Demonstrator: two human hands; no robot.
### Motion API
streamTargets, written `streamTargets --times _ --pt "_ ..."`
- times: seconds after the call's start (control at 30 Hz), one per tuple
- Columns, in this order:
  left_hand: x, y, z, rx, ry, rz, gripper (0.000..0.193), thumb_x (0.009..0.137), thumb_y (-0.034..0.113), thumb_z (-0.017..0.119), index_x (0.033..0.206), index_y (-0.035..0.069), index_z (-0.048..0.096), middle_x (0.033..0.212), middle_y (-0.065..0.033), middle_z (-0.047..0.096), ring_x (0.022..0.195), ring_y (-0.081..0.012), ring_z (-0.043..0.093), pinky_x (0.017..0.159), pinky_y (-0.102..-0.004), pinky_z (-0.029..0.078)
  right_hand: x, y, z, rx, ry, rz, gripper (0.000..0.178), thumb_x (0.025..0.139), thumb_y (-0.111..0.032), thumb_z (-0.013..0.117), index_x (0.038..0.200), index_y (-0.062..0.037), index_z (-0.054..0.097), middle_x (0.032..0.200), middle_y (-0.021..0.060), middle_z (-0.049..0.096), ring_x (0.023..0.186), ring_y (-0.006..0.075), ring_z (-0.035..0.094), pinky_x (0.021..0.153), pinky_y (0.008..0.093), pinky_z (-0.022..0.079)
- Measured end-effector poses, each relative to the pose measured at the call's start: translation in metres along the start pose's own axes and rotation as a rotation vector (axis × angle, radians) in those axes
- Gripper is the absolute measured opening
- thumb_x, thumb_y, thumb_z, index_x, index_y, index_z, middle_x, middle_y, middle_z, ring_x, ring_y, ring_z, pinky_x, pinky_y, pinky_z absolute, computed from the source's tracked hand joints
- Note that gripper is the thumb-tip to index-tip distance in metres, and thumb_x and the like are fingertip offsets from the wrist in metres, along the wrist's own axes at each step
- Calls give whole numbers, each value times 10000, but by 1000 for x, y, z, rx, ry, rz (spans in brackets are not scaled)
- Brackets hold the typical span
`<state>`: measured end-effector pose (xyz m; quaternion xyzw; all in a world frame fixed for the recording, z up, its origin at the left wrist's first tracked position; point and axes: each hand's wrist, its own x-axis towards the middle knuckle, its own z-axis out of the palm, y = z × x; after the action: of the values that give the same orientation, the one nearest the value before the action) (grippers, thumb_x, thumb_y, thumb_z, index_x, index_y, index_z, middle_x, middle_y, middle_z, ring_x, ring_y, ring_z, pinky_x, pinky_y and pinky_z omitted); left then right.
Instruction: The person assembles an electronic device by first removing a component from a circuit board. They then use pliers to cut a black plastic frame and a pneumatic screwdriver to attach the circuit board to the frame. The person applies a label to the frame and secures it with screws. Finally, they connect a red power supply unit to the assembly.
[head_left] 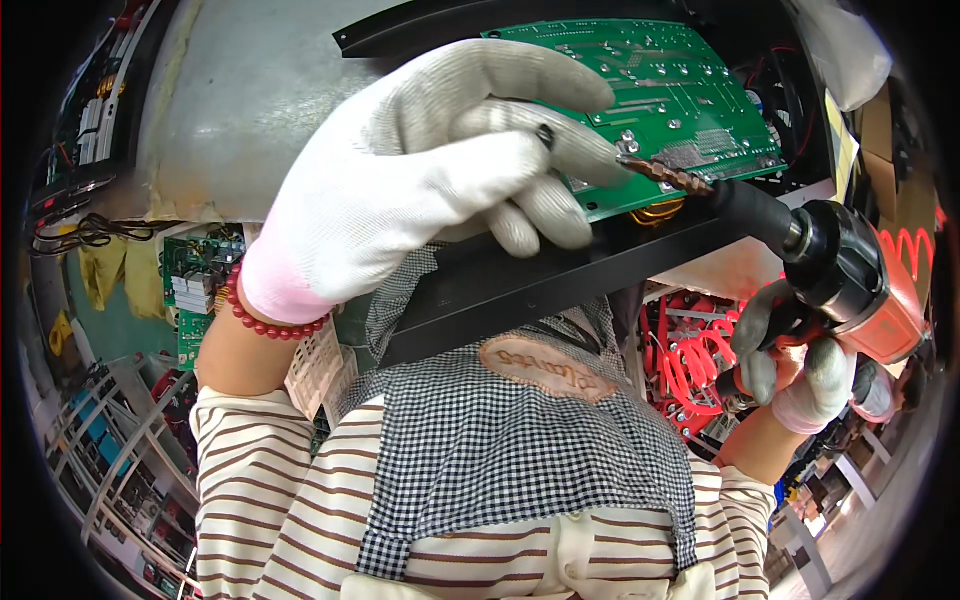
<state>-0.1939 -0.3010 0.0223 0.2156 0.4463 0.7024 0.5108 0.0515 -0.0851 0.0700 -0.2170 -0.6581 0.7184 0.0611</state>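
My left hand [400, 165], in a white-grey glove with a pink cuff, is raised over the work. Its thumb and forefinger pinch a small black screw [545, 135]; the other fingers curl loosely. Behind the fingers lies a green circuit board [670, 100], solder side up, over a black metal chassis [520, 290]. At the right, my gloved right hand [815, 375] grips a red and black power screwdriver [850, 280] by its handle. Its coppery bit [670, 177] points left over the board, the tip close to my left fingertips.
A red coiled hose [700, 365] hangs below the right hand. Grey worktop [240, 110] spreads at the far left. More circuit boards [190, 270] lie beside the left wrist. A metal wire rack [120, 460] stands at the lower left. Cardboard boxes [880, 150] are at the right.
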Motion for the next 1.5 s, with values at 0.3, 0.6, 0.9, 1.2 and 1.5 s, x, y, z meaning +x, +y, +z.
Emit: streamTargets --times 0.3,0.6,0.9,1.2,1.5 --pt "-2 1 3 -26 25 -54 325 933 157 640 1131 -85 553 926 -244 690 682 -275 725 473 -229 561 -1 4 5 3 6 -67 666 917 -404 626 1294 111 436 849 268 611 364 126 483 320 217 360" --pt "-1 -4 7 199 53 93 342 962 233 608 1108 -74 572 858 -208 699 634 -237 711 469 -218 532 -18 8 -28 -304 79 -34 683 890 -400 661 1308 94 443 848 263 616 364 130 471 322 218 356" --pt "5 -6 -3 104 64 -57 716 960 608 442 1166 -72 537 840 -175 683 606 -185 657 499 -232 506 3 7 -6 -226 200 -62 643 799 -307 719 1276 61 496 935 220 639 580 177 566 494 272 434" --pt "47 -72 -19 -552 0 -124 459 1000 388 509 1330 69 506 1325 -105 547 1218 -210 521 1036 -440 432 26 -13 3 -140 257 53 599 784 -302 753 1210 65 546 931 186 664 505 188 590 436 263 457" --pt "56 -72 -13 -377 42 38 324 988 235 558 1227 16 572 1231 -75 612 1081 -171 613 964 -384 504 15 -11 -24 -151 148 167 557 813 -305 734 1175 71 540 905 199 661 552 167 586 500 270 473"
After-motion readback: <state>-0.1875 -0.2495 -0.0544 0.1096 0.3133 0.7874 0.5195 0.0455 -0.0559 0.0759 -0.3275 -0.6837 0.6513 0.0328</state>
